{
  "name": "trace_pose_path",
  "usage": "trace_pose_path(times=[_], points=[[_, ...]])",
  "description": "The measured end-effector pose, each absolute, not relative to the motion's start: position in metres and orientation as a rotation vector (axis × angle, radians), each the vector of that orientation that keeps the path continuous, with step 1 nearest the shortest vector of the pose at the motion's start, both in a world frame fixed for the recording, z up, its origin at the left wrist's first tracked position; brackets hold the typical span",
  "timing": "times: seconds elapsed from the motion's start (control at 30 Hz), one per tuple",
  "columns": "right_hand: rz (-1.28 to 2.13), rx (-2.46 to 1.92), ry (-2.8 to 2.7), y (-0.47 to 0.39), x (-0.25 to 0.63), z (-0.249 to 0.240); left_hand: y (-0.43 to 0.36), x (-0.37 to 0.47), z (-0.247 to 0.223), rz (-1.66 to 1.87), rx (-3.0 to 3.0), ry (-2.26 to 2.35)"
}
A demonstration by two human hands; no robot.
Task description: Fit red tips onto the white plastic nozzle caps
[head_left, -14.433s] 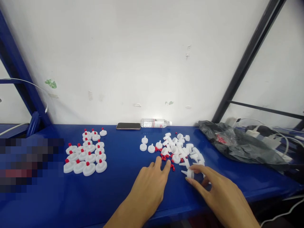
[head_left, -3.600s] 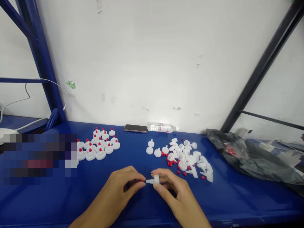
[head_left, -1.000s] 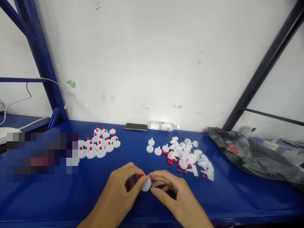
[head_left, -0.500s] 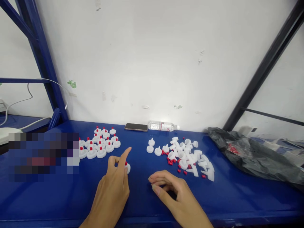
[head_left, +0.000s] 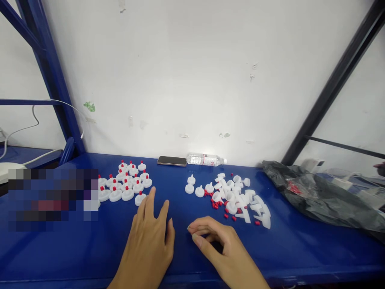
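Note:
My left hand (head_left: pixel 148 239) is palm down above the blue table, fingers spread and nothing held. Just beyond its fingertips stands a white funnel-shaped cap with a red tip (head_left: pixel 140 198), partly covered by the fingers. More red-tipped white caps (head_left: pixel 127 194) stand upright in a cluster further left. My right hand (head_left: pixel 221 249) rests near the front edge, its fingers curled and the thumb close to the fingertips; no object shows in it. Ahead of it lies a heap of white plastic caps (head_left: pixel 231 208) mixed with small red tips (head_left: pixel 226 216). Several untipped white caps (head_left: pixel 199 191) stand at the heap's left.
Against the wall lie a phone (head_left: pixel 171 161) and a clear bottle (head_left: pixel 206 159). A dark plastic bag (head_left: pixel 315 202) with red pieces on it covers the right side. Blue (head_left: pixel 52 60) and dark (head_left: pixel 333 84) frame posts rise at both ends. A blurred patch hides the far left.
The red-tipped cap by my left hand has moved left and away from me, closer to the cluster. My left hand's fingers have spread off it. My right hand stays put.

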State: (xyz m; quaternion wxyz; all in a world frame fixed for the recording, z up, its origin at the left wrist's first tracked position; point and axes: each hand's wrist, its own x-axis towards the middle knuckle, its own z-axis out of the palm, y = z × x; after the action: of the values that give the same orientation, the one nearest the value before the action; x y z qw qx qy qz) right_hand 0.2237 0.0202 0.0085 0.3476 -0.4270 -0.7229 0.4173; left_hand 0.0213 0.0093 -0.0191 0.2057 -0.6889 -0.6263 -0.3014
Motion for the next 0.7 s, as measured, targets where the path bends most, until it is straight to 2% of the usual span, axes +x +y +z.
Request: trace_pose_path(times=[0.23,0.5,0.7], points=[[0.964,-1.09,-1.889,0.019,0.222,0.007,0.01,0.018,-0.017,-0.863,-2.098,-1.79],[0.13,-1.278,-1.734,0.033,0.262,0.0,0.012,0.017,-0.016,-0.885,-2.165,-1.79],[-0.175,-1.478,-1.673,0.043,0.311,-0.004,0.016,0.025,-0.007,-0.78,-2.359,-1.785]])
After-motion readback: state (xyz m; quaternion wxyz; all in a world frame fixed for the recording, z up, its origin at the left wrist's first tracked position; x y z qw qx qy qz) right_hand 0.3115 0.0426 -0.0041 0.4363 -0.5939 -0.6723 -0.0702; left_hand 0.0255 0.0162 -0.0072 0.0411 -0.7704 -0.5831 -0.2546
